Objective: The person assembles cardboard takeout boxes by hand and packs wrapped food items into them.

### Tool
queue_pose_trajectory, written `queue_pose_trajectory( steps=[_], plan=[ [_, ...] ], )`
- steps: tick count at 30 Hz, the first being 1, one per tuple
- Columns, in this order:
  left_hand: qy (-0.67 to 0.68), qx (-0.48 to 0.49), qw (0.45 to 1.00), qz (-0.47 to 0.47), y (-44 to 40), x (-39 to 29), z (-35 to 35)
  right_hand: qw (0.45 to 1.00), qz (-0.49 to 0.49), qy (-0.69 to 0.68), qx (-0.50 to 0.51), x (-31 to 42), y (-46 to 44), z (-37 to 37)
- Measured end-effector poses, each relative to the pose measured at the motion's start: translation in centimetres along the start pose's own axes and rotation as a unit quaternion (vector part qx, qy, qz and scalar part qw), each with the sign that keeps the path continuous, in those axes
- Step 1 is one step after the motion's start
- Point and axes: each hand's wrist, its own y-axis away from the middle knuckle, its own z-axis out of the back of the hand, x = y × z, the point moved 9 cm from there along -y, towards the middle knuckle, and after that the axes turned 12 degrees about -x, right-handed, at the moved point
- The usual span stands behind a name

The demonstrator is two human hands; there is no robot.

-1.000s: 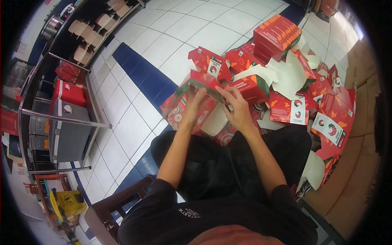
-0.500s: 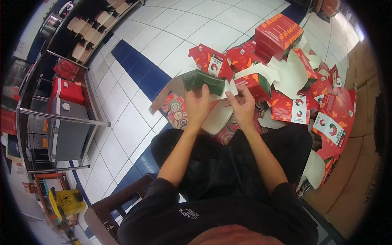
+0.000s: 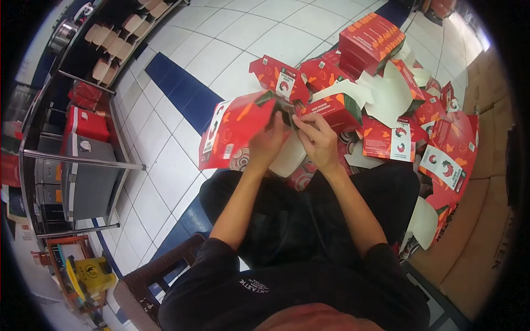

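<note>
A partly folded red cardboard food box is held in front of my knees, its printed outside and a white label panel facing up and left. My left hand is closed on its near side, the fingers partly hidden and blurred. With fingertips pinched, my right hand grips a dark edge of the same box at its right end. Below, between the hands, a cream-coloured carton piece lies on a patterned red surface.
Folded red boxes and loose cartons are heaped ahead and right. Brown corrugated boxes line the right side. At left stand a metal rack, a grey bin and a yellow container. Open trays sit on a shelf.
The box in my hands has turned over, from its green and pale inside to its red printed outside. My right hand has shifted slightly left and stays at its edge.
</note>
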Motion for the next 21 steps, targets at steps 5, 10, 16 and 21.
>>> queue_pose_trajectory(
  steps=[5,10,16,21],
  plan=[
    [0.089,-0.038,0.992,0.086,-0.1,1.3,0.9,0.998,-0.008,-0.035,0.059,-0.3,-0.5,-0.2],
    [0.195,-0.012,0.972,0.132,0.4,-1.2,-0.9,0.992,-0.106,-0.064,0.035,-1.3,-0.5,0.5],
    [0.229,0.059,0.951,0.197,1.5,0.6,-2.6,0.974,-0.187,-0.128,-0.017,-3.5,-0.2,1.0],
    [0.224,0.086,0.951,0.196,1.8,0.8,-3.2,0.960,-0.239,-0.147,-0.020,-4.2,-0.2,1.0]
  ],
)
